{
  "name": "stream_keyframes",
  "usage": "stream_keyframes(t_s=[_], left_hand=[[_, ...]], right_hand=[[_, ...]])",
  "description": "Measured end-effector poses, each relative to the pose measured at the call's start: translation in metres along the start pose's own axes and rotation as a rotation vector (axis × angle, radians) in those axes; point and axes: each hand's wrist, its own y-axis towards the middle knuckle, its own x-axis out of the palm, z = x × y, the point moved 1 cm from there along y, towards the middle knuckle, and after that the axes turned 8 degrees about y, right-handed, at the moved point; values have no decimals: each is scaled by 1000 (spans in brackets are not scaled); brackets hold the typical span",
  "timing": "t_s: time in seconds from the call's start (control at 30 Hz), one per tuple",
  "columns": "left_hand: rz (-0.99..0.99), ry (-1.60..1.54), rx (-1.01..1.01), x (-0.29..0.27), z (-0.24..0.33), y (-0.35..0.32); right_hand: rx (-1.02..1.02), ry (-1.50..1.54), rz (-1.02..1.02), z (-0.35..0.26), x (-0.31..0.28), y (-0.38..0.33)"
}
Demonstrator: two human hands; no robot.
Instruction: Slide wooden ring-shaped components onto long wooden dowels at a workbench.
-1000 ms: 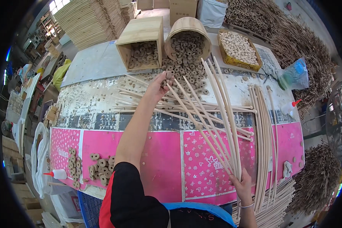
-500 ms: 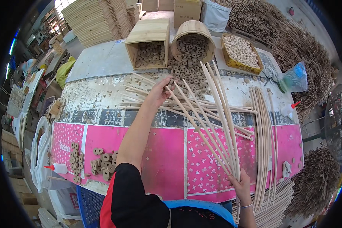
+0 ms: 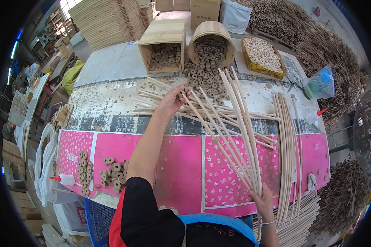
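Wood sticks fan from R hand, 1 nr L hand.

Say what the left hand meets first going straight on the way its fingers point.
Probably the loose brown rings in front of the wooden barrel, just beyond the left hand. One view, so whether it would skim above them is unclear.

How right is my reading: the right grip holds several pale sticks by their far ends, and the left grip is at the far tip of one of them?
One detail is wrong: the right grip holds the pale sticks toward their near ends, as the head view shows. The left grip is at the far tip of one of them.
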Motion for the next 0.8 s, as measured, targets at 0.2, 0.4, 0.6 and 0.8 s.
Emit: stream_keyframes(t_s=[0.2, 0.4, 0.6, 0.8], left_hand=[[86, 35, 104, 10, -4, -3], [-11, 49, 196, 21, -4, -10], [43, 61, 152, -4, -12, -6], [114, 12, 127, 6, -13, -9]], right_hand=[[-3, -5, -15, 6, 0, -2], [26, 13, -25, 7, 0, -4], [59, 58, -23, 8, 0, -6], [68, 19, -45, 9, -1, -5]])
